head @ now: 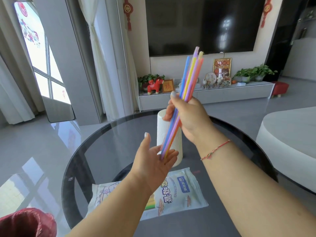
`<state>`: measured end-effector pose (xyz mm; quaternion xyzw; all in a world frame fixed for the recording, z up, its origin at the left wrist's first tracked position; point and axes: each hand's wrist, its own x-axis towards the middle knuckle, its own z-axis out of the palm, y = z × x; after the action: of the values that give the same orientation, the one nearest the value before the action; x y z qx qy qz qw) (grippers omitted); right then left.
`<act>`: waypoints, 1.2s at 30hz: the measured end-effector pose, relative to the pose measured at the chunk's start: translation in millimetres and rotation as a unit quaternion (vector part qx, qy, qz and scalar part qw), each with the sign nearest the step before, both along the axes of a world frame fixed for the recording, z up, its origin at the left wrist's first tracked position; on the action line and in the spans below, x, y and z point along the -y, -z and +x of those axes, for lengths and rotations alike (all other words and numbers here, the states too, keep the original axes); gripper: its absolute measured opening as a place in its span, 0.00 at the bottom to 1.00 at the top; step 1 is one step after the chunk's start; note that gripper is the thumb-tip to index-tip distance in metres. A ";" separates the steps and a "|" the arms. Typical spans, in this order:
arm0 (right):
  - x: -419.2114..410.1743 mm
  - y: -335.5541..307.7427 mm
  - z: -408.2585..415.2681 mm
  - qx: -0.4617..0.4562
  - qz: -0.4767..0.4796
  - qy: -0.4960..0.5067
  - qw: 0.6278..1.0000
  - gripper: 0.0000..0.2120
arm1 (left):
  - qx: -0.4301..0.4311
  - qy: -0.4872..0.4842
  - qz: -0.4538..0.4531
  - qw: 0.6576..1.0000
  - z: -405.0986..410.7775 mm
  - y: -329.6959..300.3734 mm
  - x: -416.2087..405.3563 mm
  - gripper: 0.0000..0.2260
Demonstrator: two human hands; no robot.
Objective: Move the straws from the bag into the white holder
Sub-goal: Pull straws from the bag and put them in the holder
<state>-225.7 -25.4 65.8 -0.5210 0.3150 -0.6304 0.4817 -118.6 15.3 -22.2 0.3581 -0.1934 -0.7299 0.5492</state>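
My right hand (188, 113) grips a bundle of several coloured straws (189, 77) around its middle, tilted, tops pointing up and to the right. The straws' lower ends rest against the palm of my left hand (153, 161), which is held flat and upturned in front of the white ribbed holder (162, 127). The holder stands upright on the round glass table (106, 151), partly hidden behind both hands. The straw bag (181, 190), pale with printed writing, lies flat on the table near me, under my left forearm; some straws show inside it.
A dark red object (25, 223) sits at the lower left corner. A pale sofa edge (290, 130) lies to the right of the table. Beyond the table are a TV cabinet with ornaments (205, 93) and a wall screen.
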 end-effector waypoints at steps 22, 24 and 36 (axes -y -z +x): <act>60.7 34.8 12.8 -0.199 0.119 0.074 0.970 0.25 | 0.290 0.008 -0.195 0.937 4.8 -22.0 38.5 0.20; 58.3 41.2 24.5 -0.182 0.132 0.047 0.973 0.33 | 0.294 -0.015 -0.189 0.937 16.8 -18.2 39.8 0.23; 24.1 47.8 28.2 -0.193 0.148 -0.059 0.968 0.44 | 0.487 -0.187 -0.214 0.826 61.2 -24.1 -2.0 0.15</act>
<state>-197.5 -49.5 17.9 -0.5733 0.4604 -0.4350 0.5197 -57.4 17.3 1.9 0.5701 -0.5164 -0.2836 0.5726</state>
